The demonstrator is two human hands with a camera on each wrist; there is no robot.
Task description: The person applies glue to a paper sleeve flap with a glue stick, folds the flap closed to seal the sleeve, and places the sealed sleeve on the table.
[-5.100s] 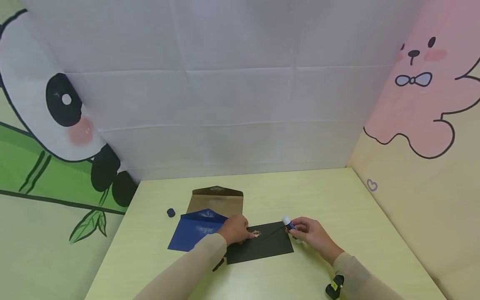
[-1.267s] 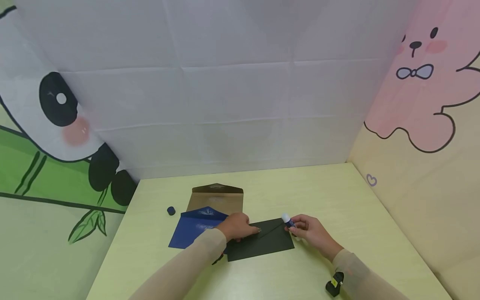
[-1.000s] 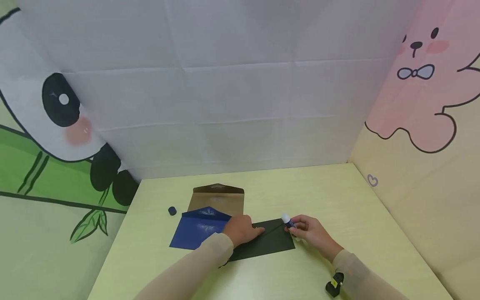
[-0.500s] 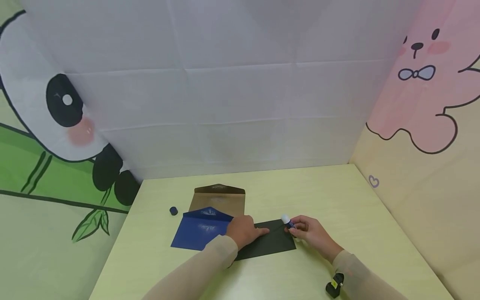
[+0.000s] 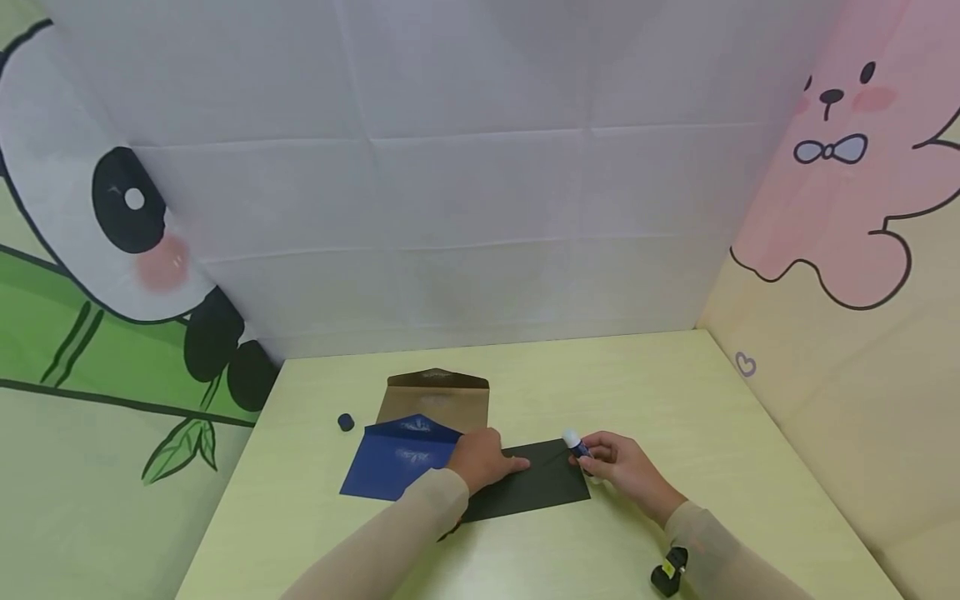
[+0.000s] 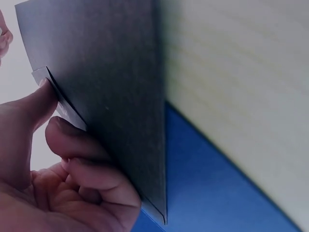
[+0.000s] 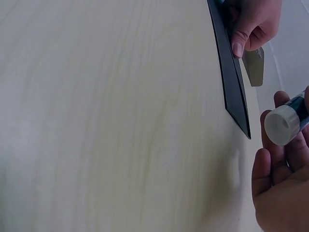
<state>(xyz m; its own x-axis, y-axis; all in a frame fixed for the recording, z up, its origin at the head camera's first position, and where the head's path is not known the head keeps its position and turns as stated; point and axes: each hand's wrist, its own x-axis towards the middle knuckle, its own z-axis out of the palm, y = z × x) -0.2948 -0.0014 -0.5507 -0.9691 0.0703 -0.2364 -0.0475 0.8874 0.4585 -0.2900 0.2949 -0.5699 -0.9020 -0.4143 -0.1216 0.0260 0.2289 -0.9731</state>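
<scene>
A black envelope (image 5: 546,477) lies in front of me with its pointed flap turned over its body. My left hand (image 5: 480,462) rests on its left part, the thumb laid along the flap. In the left wrist view, that thumb (image 6: 36,104) touches the flap edge and the other fingers curl against the envelope. My right hand (image 5: 626,467) holds a blue glue stick (image 5: 581,450) with a white end, tilted at the envelope's right corner. The right wrist view shows the white end of the glue stick (image 7: 284,124) in front of the fingers.
Left of the black envelope lies a blue envelope (image 5: 386,471) with its flap unfolded and whitish smears on it. Behind it a brown envelope (image 5: 442,408) also lies unfolded. A small dark blue cap (image 5: 345,422) stands on the table (image 5: 675,400) at left. White cloth (image 5: 472,208) backs the table.
Earlier the left thumb lay left of a gold decoration on the black envelope; it has slid right and now covers it, with a slight shift back left at the end. The right hand stays put.
</scene>
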